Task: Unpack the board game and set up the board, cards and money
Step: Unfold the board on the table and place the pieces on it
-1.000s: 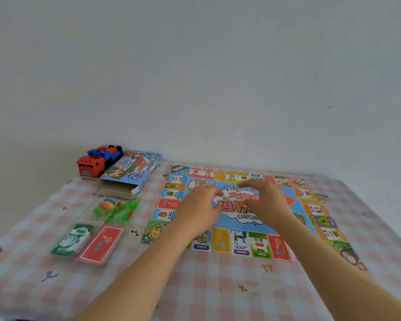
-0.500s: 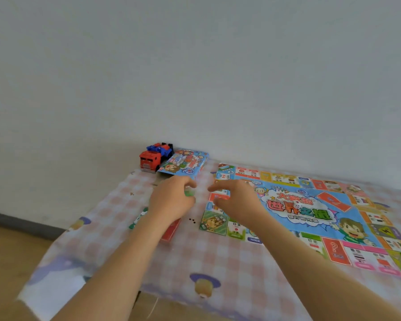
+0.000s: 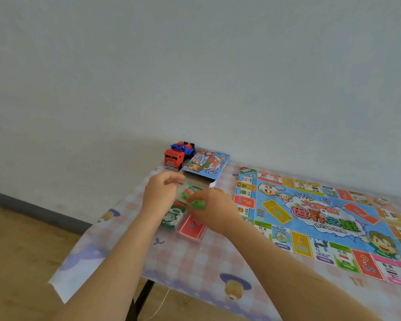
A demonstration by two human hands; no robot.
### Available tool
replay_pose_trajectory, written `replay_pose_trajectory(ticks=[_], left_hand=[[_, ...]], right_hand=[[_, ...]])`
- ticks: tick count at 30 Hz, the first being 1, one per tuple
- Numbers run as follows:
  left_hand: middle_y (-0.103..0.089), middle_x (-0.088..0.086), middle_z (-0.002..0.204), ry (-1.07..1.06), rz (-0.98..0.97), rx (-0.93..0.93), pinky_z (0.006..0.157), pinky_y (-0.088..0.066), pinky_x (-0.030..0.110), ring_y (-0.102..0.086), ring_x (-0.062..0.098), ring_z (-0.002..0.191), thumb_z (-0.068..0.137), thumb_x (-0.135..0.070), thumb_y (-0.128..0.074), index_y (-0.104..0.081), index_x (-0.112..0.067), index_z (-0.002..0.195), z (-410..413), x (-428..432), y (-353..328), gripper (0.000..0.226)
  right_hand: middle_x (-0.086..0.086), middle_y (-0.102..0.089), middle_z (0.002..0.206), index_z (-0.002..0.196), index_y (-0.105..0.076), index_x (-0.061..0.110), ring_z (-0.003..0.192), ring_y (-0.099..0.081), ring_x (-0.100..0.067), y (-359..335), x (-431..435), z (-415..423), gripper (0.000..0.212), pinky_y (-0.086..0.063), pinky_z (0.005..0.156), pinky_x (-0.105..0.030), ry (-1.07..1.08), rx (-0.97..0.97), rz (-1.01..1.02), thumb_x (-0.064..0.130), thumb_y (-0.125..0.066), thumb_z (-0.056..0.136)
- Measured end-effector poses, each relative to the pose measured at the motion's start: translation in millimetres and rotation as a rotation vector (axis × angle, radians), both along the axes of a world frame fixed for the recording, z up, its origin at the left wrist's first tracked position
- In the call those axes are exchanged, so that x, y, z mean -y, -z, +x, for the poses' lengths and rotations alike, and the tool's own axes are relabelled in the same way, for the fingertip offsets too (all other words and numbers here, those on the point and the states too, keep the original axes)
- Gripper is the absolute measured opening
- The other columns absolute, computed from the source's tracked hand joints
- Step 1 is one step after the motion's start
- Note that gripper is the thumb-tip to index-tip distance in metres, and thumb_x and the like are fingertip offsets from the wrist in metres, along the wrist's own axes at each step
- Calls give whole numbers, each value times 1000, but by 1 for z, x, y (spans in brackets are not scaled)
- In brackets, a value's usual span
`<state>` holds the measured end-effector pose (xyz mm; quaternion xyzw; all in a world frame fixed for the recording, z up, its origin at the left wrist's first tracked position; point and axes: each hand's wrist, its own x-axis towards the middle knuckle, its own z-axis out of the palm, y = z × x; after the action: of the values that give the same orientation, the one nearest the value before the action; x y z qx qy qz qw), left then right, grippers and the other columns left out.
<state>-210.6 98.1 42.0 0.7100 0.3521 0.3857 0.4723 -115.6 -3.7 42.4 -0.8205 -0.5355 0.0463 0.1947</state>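
Two hands on bag of plastic pieces [image 3: 187, 193]: left hand [image 3: 161, 193] pinches top, right hand [image 3: 214, 209] pinches green end.

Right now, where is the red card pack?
Head view: the card pack lies left of the board, beside the money pack, below the right hand.

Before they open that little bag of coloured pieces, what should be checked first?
1. Board lies flat on the table: ok.
2. Left hand and right hand both grip the bag of pieces: ok.
3. Bag torn open: cannot tell.
4. Money pack and red card pack out of the box, beside the board: ok.
5. Card pack placed on the board: not ok.
6. Box emptied: cannot tell.
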Motion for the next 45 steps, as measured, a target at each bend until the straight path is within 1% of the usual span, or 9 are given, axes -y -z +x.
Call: replay_pose_trajectory(ticks=[5, 12, 19, 23, 27, 30, 34, 40, 45], left_hand=[[-66, -11, 94, 36, 26, 19, 74, -43, 16, -61, 7, 95, 86, 3, -47, -68, -22, 94, 7, 4, 0, 35], [-68, -7, 94, 5, 59, 104, 66, -46, 20, -64, 18, 83, 91, -9, -52, -70, -20, 99, 12, 6, -6, 22], [-65, -10, 95, 95, 112, 150, 75, -45, 16, -60, 5, 90, 91, -16, -56, -68, -16, 101, 36, 35, -14, 16], [-61, -9, 73, 158, 95, 126, 73, -51, 33, -58, 12, 72, 88, -21, -60, -66, -19, 83, 56, 56, -18, 8], [-46, -9, 52, 315, 108, 41, 58, -39, 28, -45, 8, 51, 89, -31, -59, -60, -15, 65, 76, 90, -24, 29], [-39, -10, 43, 348, 73, 25, 51, -32, 22, -38, 3, 41, 89, -36, -59, -62, -11, 65, 88, 114, -27, 35], [-52, -6, 56, 426, -170, -36, 54, -40, 23, -49, 10, 52, 83, -53, -60, -70, -11, 68, 100, 136, -33, 46], [-56, -3, 63, 445, -319, -113, 50, -40, 23, -48, 11, 53, 86, -26, -62, -70, -13, 73, 116, 153, -27, 20], [-60, -2, 68, 472, -440, -182, 50, -42, 22, -52, 11, 57, 81, -23, -65, -67, -14, 77, 121, 163, -28, 10]], right_hand=[[-2, -70, 107, 108, -71, 30, 93, -62, -24, 0, -1, 6, 24, -53, 82, -39, 95, 2, 97, 30, -51, 94], [4, -73, 86, 98, -76, 19, 64, -58, -4, -27, 14, 22, 15, -44, 60, -16, 251, -410, 484, 22, -64, 89], [0, -72, 75, 91, -74, 11, 51, -63, -5, -46, 60, 45, 12, -53, 59, -24, 321, -786, 671, 5, -65, 86], [-9, -73, 78, 88, -72, 9, 59, -68, -14, -46, 88, 58, 8, -59, 62, -25, 366, -916, 739, 5, -64, 88], [-11, -74, 80, 88, -72, 7, 70, -71, -19, -42, 114, 71, 9, -59, 67, -25, 412, -972, 783, 5, -63, 88], [-9, -74, 78, 91, -74, 9, 69, -70, -16, -39, 134, 77, 10, -58, 68, -24, 429, -920, 776, 7, -65, 87], [4, -71, 73, 90, -76, 17, 62, -62, -7, -32, 156, 78, 12, -54, 71, -25, 477, -562, 699, 11, -68, 84], [10, -70, 88, 103, -75, 17, 79, -68, -11, -21, 176, 74, 21, -57, 71, -22, 494, -384, 661, 9, -61, 89], [4, -74, 98, 101, -75, 16, 87, -67, -7, -15, 184, 77, 23, -56, 81, -23, 493, -367, 663, 5, -60, 88]])
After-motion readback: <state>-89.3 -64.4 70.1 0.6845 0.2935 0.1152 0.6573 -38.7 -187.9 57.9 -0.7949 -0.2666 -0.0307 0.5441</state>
